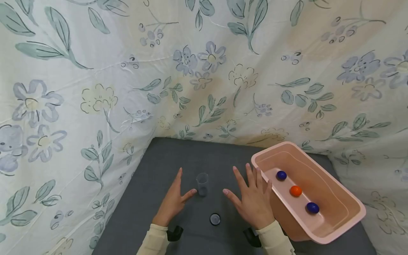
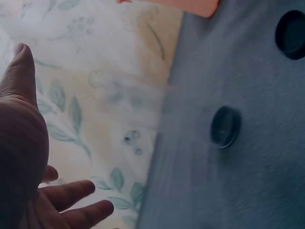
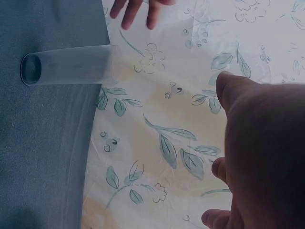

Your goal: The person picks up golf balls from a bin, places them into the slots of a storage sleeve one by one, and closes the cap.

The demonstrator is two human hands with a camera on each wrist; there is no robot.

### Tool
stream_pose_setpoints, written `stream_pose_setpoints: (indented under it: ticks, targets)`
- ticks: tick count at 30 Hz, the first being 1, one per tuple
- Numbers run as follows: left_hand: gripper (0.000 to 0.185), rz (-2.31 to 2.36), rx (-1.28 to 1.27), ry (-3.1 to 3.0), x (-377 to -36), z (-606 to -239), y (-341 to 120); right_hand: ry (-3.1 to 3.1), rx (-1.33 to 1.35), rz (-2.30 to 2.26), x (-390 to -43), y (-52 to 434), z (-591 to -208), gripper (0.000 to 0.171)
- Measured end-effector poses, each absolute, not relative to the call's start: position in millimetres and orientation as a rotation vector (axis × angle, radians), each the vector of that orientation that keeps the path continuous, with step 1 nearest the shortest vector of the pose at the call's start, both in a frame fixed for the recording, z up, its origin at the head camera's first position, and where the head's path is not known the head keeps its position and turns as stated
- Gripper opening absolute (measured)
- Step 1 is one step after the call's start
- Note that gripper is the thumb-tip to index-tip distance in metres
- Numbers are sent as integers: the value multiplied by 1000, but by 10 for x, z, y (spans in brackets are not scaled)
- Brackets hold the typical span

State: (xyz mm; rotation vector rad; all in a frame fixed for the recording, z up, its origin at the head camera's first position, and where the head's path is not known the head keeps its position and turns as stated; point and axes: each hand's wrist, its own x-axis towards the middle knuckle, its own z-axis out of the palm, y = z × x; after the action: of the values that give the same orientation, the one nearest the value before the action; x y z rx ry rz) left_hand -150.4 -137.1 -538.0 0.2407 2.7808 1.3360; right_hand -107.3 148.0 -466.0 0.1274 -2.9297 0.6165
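Note:
A small clear plastic cup (image 1: 202, 184) stands upright on the grey table (image 1: 159, 166), between my two hands. My left hand (image 1: 177, 194) lies just left of it with fingers straight and thumb spread, holding nothing. My right hand (image 1: 250, 198) is spread flat to the right of the cup, also holding nothing. A round black lid (image 1: 215, 219) lies on the table in front of the cup. The left wrist view shows the left hand (image 2: 24, 143) open, the cup's base (image 2: 225, 126) and the lid (image 2: 290, 33). The right wrist view shows the cup (image 3: 66, 64) and the right hand (image 3: 267, 157).
A pink plastic tub (image 1: 344, 198) sits at the right on the table, touching my right hand's outer edge. Two blue balls (image 1: 281, 175) and an orange ball (image 1: 295, 191) lie inside it. A floral cloth (image 1: 204, 71) hangs behind and on both sides of the table.

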Motion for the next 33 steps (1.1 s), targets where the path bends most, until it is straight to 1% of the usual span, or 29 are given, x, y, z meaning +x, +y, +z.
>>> stream_pose_setpoints:
  ticks: [9,21,33]
  targets:
    - [100,1427,230,2757,-1569,-5620,-1184,-2913,115,600,-1047,1573,-4620,84]
    - [98,1485,168,2689,-1666,-5841,-998,-2895,98,575,-1005,1693,-4579,82]
    - [77,1495,192,2714,-1700,-5959,-880,-2847,100,537,-1025,1980,-4512,76]
